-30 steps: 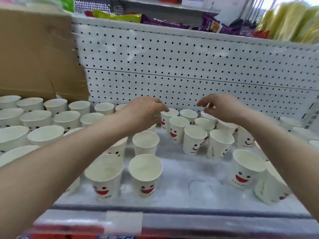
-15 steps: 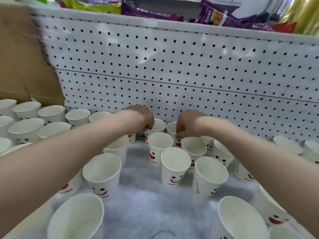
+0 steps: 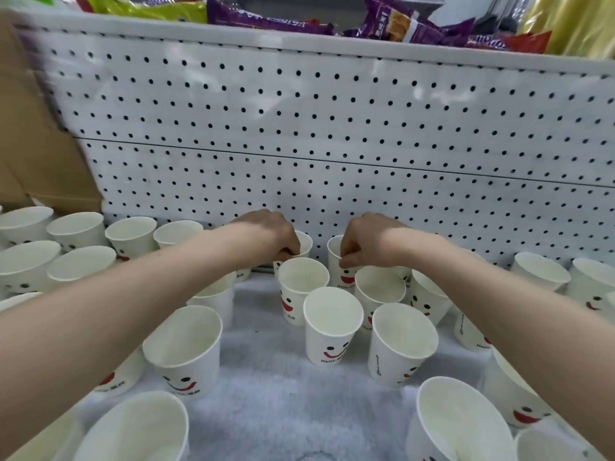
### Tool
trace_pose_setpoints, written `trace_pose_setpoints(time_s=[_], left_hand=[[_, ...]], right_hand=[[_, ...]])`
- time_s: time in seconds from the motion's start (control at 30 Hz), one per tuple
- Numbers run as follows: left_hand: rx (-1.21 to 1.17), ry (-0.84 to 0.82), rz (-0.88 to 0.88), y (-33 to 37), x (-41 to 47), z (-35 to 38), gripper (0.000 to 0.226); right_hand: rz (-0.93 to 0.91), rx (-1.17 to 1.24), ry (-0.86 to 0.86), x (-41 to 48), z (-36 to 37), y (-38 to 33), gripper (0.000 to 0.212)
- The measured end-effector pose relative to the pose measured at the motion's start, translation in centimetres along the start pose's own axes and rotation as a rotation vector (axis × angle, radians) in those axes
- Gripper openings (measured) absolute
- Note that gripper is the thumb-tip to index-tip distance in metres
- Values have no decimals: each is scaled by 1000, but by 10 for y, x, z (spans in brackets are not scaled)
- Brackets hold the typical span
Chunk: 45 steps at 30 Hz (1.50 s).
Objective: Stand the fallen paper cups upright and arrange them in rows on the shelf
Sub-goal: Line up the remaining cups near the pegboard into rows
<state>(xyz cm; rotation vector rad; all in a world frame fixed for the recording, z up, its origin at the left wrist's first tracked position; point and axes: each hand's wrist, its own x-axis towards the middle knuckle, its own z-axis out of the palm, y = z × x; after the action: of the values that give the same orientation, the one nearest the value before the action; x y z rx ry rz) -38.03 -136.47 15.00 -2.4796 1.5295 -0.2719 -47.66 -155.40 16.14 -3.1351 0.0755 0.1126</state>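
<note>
A white shelf [image 3: 266, 404] with a pale, mottled surface carries many upright paper cups [image 3: 332, 327] printed with red smiles. They stand in rows on its left side and in loose clusters at centre and right. A cardboard box [image 3: 50, 168] is at the back left corner.

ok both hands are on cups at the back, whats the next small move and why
I'd probably nudge both cups back against the pegboard, closing the gap between them, then release. The left hand pinches the rim of the left cup and the right hand the right cup; both stand upright, roughly continuing the back row at the left.
</note>
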Motion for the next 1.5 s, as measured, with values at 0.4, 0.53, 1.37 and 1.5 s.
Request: trace_pose_setpoints(time_s=[0.4, 0.53, 1.37, 1.5], left_hand=[[-97, 54, 35, -12, -8, 0, 35], [-173, 158, 118, -3, -24, -21, 47], [-110, 92, 192, 39, -72, -4, 6], [-91, 102, 201, 36, -80, -5, 5]], right_hand=[[-13, 14, 93, -17, -11, -3, 9], [-37, 32, 153, -47, -28, -9, 10], [-325, 34, -91, -137, 11, -89, 14], [-346, 52, -123, -148, 12, -105, 19]])
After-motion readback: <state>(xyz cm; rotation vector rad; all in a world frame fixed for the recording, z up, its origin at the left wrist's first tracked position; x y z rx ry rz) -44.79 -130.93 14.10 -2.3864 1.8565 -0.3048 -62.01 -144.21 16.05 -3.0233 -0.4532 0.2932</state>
